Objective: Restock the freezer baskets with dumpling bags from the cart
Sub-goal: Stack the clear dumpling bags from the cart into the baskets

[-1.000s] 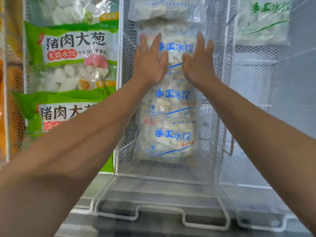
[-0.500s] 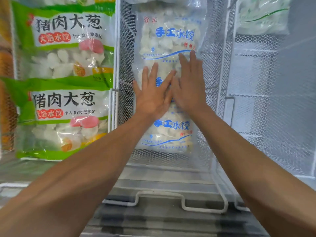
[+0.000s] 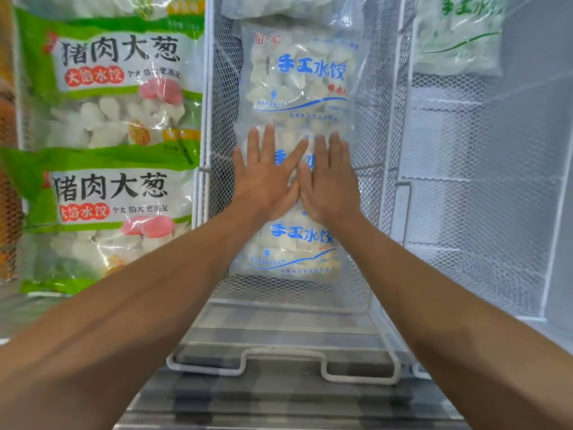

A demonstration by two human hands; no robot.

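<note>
Pressing hands: you have your left hand (image 3: 266,181) and right hand (image 3: 330,183) laid flat, fingers straight, side by side with the thumbs touching; neither one grasps anything.
Bag under your palms: both hands lie on a clear dumpling bag with blue print (image 3: 293,193); flat palms look meant to bed it level so the pile takes more.
Bag toward your wrists: another blue-print bag (image 3: 294,249) shows just below your hands, overlapped by the pressed one, so the row is shingled.
Bag past your fingertips: a third blue-print bag (image 3: 302,72) lies just beyond your fingers, its near edge reaching your fingertips.
Basket around your hands: the white mesh basket (image 3: 376,144) walls the row in on both sides, which is why the bags lie in a single file.
Left of your left hand: green-label dumpling bags (image 3: 114,187) fill the neighbouring compartment, kept apart by the wire wall.
Right of your right hand: the next mesh compartment (image 3: 477,197) holds one green-print bag (image 3: 459,38) at its far end, well apart from your hand.
Stage: settling looks nearly done; fetching from the cart, which is out of view, would come next.
</note>
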